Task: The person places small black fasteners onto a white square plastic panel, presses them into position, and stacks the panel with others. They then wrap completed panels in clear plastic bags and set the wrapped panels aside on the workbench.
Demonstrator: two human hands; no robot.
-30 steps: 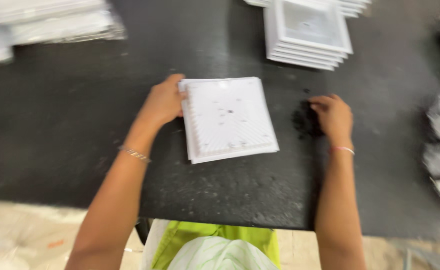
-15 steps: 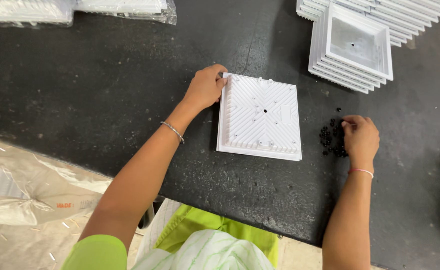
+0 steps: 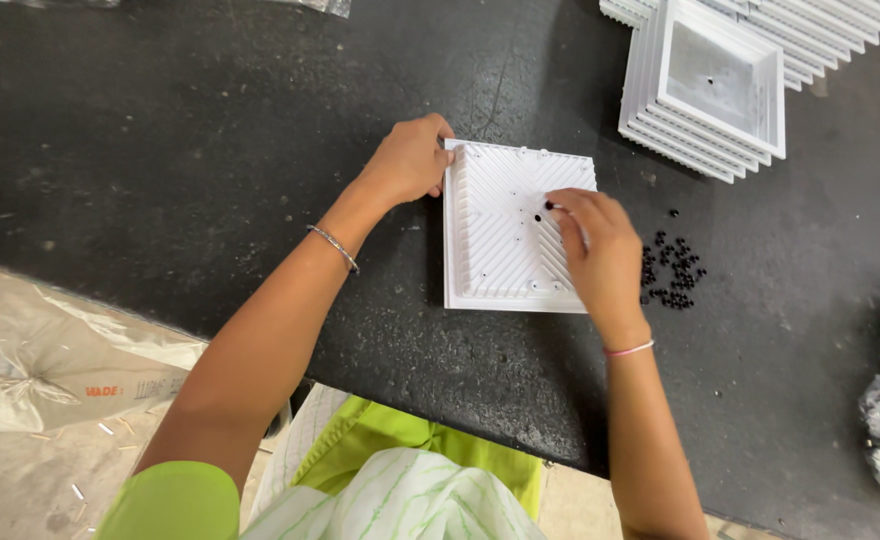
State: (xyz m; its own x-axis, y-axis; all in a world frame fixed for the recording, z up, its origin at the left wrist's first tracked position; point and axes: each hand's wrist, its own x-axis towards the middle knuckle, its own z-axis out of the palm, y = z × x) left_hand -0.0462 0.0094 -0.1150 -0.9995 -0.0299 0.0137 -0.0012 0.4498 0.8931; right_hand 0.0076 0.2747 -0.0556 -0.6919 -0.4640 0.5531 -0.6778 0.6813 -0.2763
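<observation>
White square plate (image 3: 505, 225) flat on black table (image 3: 160, 150), ribbed face up, no long axis; left hand (image 3: 410, 160) gripping its left edge, right hand (image 3: 595, 250) pinching small black bead (image 3: 548, 206) near centre, bead pile (image 3: 672, 270) right, plate stack (image 3: 705, 90) beyond.

Your work surface is a black, speckled table (image 3: 160, 130). A white square ribbed panel (image 3: 500, 240) lies flat at frame centre. Small black beads (image 3: 672, 272) lie just right of it. Stacked white square panels (image 3: 705, 90) occupy the upper right.
</observation>
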